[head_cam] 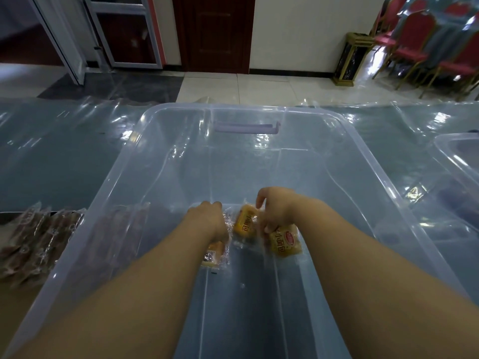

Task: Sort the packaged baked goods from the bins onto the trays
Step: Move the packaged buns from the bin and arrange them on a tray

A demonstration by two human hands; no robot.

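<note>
Yellow packaged buns in clear plastic wrappers, three in number, are lying close together on the floor of a large clear plastic bin. This bin is standing on a table covered in blue cloth under a clear plastic sheet.

We are recording both bare forearms reaching down into the bin. The left hand is lying over the wrapper of the left bun. Its fingers are bending down out of sight behind the back of the hand, so we cannot tell whether they are gripping. The middle bun is lying between the two hands, and neither hand is holding it. The right hand is curling its fingers round the far end of the right bun, with the thumb lifting clear.

Brown packaged goods are lying in rows outside the bin, just beside its left wall. A second clear plastic bin is showing at the right edge, well apart.
</note>
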